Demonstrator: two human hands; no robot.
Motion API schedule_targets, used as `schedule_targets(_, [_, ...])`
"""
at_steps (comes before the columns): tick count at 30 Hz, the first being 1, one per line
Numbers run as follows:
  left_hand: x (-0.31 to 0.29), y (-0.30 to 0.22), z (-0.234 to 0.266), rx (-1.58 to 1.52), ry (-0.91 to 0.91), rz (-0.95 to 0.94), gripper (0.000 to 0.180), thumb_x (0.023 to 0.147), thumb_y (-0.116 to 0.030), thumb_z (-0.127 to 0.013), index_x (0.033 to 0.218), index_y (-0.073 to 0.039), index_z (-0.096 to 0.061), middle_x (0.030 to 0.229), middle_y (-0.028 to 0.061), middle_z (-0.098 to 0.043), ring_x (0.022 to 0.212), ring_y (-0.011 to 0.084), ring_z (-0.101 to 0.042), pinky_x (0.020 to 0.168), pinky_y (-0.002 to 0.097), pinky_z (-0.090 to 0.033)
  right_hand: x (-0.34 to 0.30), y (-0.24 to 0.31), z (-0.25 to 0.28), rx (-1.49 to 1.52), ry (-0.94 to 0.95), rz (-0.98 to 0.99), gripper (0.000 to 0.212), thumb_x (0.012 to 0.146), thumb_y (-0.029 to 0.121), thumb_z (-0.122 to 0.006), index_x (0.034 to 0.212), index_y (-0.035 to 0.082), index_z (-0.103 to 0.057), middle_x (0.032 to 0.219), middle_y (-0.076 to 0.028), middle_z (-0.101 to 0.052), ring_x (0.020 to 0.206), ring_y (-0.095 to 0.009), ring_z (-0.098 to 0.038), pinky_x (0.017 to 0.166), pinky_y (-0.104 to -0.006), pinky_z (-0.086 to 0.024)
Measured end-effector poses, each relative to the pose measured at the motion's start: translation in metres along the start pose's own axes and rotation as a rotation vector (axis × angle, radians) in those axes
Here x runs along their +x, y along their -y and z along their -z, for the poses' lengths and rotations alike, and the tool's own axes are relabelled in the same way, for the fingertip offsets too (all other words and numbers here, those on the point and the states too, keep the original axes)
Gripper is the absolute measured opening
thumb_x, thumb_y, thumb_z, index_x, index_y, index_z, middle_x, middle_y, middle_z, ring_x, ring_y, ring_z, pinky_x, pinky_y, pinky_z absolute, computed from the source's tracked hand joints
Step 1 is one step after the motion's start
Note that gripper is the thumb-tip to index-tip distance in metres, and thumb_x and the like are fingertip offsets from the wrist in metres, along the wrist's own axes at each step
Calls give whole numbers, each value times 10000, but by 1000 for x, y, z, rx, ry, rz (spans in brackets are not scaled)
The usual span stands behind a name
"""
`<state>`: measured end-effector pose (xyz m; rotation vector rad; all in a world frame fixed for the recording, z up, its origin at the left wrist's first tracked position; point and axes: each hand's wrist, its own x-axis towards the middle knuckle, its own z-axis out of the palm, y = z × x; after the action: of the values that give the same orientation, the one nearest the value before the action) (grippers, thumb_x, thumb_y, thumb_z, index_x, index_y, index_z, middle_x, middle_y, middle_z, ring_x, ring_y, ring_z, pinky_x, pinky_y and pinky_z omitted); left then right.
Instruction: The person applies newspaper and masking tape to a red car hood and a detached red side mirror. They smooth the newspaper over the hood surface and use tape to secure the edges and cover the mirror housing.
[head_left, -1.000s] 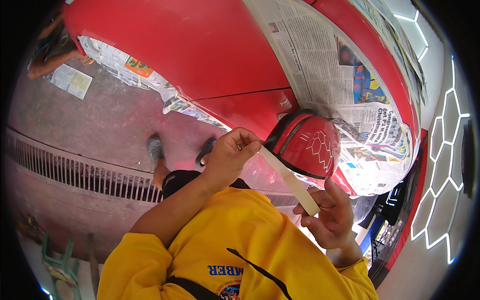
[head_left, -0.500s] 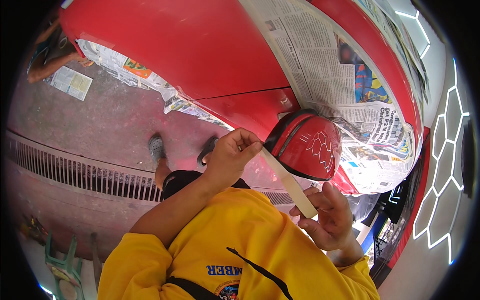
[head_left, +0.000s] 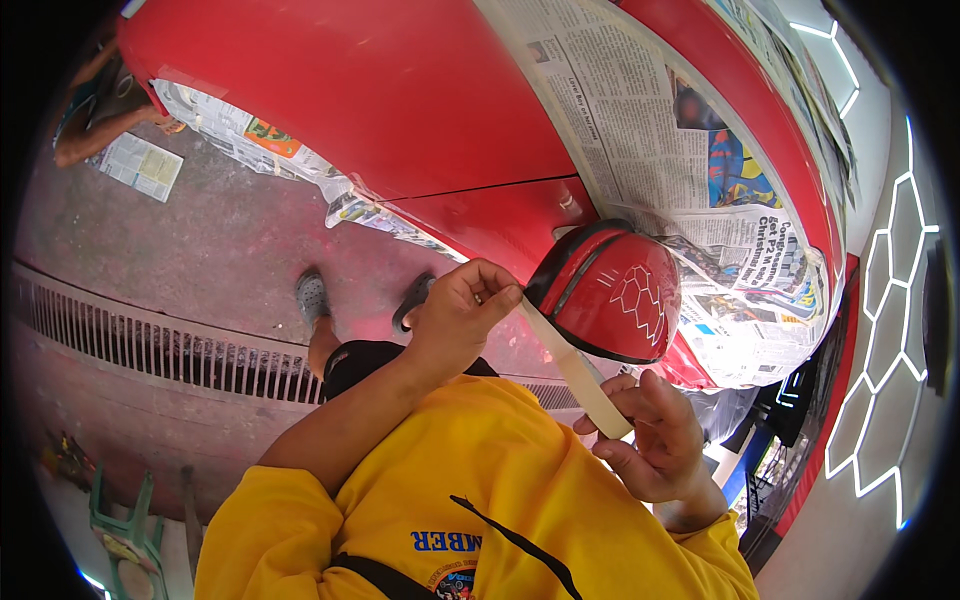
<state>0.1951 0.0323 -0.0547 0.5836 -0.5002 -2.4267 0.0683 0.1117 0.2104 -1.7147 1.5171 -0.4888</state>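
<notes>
Ideally, hold the tape (head_left: 569, 362) flat and taut, fingers of the left hand (head_left: 458, 318) pinching one end, those of the right hand (head_left: 662, 438) curled at the other, grip unclear.

So the floor (head_left: 240, 225) here is grey concrete with pinkish staining, and a long slotted drain grate (head_left: 200, 350) cuts across it, with a green plastic stool (head_left: 125, 515) down in the lower left corner. Over at the upper left there's somebody else's bent arm (head_left: 95, 145) next to a loose newspaper sheet (head_left: 142, 166) lying flat, and way off right, honeycomb-shaped white light strips (head_left: 918, 229) glow on a grey wall (head_left: 850, 540).
</notes>
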Motion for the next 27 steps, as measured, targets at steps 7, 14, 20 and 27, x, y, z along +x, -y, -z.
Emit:
schedule_targets(7, [2, 12, -1, -232, 7, 70, 141, 1093, -104, -772, 1195, -60, -685, 1089, 19, -729, 1028, 100, -675, 905, 274, -546, 4, 0, 2, -14, 18, 21, 904, 956, -64, -807, 1736, -5, -353, 1121, -226, -832, 959, -332, -840, 857, -416, -651])
schedule_targets(14, [1, 10, -6, -226, -132, 238, 201, 1057, -75, -781, 1236, -82, -691, 1128, 15, -724, 1042, 139, -691, 956, 317, -555, -2, 1, -1, 11, 17, -46, 916, 1000, -24, -795, 1763, 5, -290, 1156, -219, -817, 1047, -318, -819, 936, -424, -628])
schedule_targets(20, [-27, 18, 12, 677, -222, -465, 218, 979, 12, -774, 1183, -43, -723, 1204, 86, -749, 1076, 223, -705, 930, 350, -581, -3, 2, 3, 26, 42, -77, 929, 1047, 32, -784, 1790, 11, -228, 1175, -203, -806, 1082, -301, -781, 977, -438, -597])
schedule_targets(27, [-36, -15, -10, 862, -15, -811, 365, 850, 71, -821, 1207, 8, -775, 1263, 177, -771, 1183, 358, -751, 1046, 435, -593, -8, -1, 3, 112, -38, -110, 874, 1029, -20, -772, 1757, -30, -288, 1140, -198, -832, 1037, -286, -841, 927, -402, -646])
